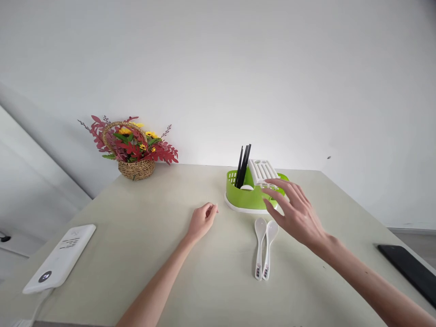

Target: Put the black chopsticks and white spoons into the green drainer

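A green cutlery caddy with a white base stands at the middle back of the table. Black chopsticks rise from its left compartment, beside a white rounded piece. A white slotted rack tilts across its top. My right hand hovers at the caddy's front right, fingers spread and holding nothing; whether the fingertips touch the rack I cannot tell. Two white spoons lie side by side below the caddy, bowls pointing away from me. My left hand rests on the table left of them, fingers curled closed with nothing in them.
A wicker basket of red and yellow flowers stands at the back left by the wall. A white power bank with a cable lies on the left, and a black phone near the right edge of the table.
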`<action>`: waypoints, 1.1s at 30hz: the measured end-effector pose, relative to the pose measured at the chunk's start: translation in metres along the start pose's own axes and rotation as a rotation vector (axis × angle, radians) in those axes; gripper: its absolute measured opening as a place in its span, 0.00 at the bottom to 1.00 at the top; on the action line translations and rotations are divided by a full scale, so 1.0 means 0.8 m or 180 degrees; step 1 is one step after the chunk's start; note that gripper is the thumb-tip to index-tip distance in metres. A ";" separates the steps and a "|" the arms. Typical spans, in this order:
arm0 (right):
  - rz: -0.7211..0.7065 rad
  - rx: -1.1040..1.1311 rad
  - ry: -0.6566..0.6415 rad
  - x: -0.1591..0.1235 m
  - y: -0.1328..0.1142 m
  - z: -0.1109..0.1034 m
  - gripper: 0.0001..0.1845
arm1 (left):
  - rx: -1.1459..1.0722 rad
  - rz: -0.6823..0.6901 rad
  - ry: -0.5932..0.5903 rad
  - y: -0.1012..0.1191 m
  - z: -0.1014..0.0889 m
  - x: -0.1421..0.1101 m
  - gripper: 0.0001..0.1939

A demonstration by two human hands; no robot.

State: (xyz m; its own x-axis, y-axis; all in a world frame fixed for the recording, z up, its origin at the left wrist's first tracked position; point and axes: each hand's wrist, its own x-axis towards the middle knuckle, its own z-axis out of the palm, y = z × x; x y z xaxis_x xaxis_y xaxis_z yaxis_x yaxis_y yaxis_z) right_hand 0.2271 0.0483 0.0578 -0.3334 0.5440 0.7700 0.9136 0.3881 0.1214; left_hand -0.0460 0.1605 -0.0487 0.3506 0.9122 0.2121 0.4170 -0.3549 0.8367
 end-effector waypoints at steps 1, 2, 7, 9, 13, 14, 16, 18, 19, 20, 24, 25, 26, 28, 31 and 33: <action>0.0054 0.0025 0.0037 -0.009 0.003 -0.009 0.16 | 0.0012 0.0001 0.0003 0.001 0.000 0.000 0.22; 0.0140 0.0047 0.0053 -0.019 0.007 -0.016 0.15 | 0.0022 -0.0002 0.0006 0.003 -0.001 0.000 0.22; 0.1346 0.0464 -0.0745 -0.080 0.025 -0.022 0.07 | 0.0029 -0.0065 0.0026 0.009 -0.003 0.001 0.22; 0.1995 0.0905 -0.1302 -0.103 0.028 -0.008 0.10 | 0.0018 -0.0099 0.0050 0.009 -0.003 0.000 0.23; 0.2719 0.1599 -0.1721 -0.130 0.027 0.030 0.15 | 0.0047 -0.0080 0.0104 0.005 -0.002 -0.002 0.22; 0.2772 0.1667 -0.1744 -0.133 0.027 0.037 0.16 | 0.0057 -0.0064 0.0110 0.004 -0.002 -0.003 0.22; 0.2841 0.1760 -0.1807 -0.135 0.027 0.049 0.18 | 0.0063 -0.0048 0.0117 0.003 -0.001 -0.004 0.22; 0.2898 0.1844 -0.1889 -0.134 0.028 0.055 0.18 | 0.0070 -0.0051 0.0117 0.003 -0.001 -0.004 0.22; 0.2912 0.1885 -0.1928 -0.134 0.029 0.056 0.17 | 0.0080 -0.0057 0.0115 0.003 0.000 -0.004 0.22; 0.2918 0.1931 -0.1962 -0.133 0.029 0.056 0.16 | 0.0091 -0.0059 0.0111 0.004 0.000 -0.004 0.22; 0.2953 0.2129 -0.2006 -0.135 0.031 0.048 0.15 | 0.0113 -0.0043 0.0085 0.004 0.001 -0.002 0.22; 0.2965 0.2169 -0.1999 -0.136 0.031 0.044 0.16 | 0.0117 -0.0036 0.0077 0.004 0.001 -0.002 0.22; 0.2974 0.2204 -0.1988 -0.136 0.032 0.037 0.17 | 0.0124 -0.0028 0.0064 0.004 0.000 -0.002 0.22; 0.2983 0.2301 -0.1918 -0.134 0.034 0.021 0.19 | 0.0143 -0.0016 0.0033 0.005 0.000 -0.003 0.22; 0.2875 0.2356 -0.1575 -0.116 0.038 -0.015 0.20 | 0.0171 -0.0011 0.0004 0.007 -0.001 -0.004 0.22; 0.2707 0.2140 -0.1238 -0.091 0.040 -0.043 0.19 | 0.0188 -0.0009 0.0019 0.007 -0.001 -0.004 0.23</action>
State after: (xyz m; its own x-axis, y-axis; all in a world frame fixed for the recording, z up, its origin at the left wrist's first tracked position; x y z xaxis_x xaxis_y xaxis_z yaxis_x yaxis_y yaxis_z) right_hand 0.2887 -0.0047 0.0275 0.1752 0.9673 0.1832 0.6077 0.0401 -0.7931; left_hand -0.0457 0.1553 -0.0438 0.3443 0.9144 0.2131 0.4669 -0.3636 0.8061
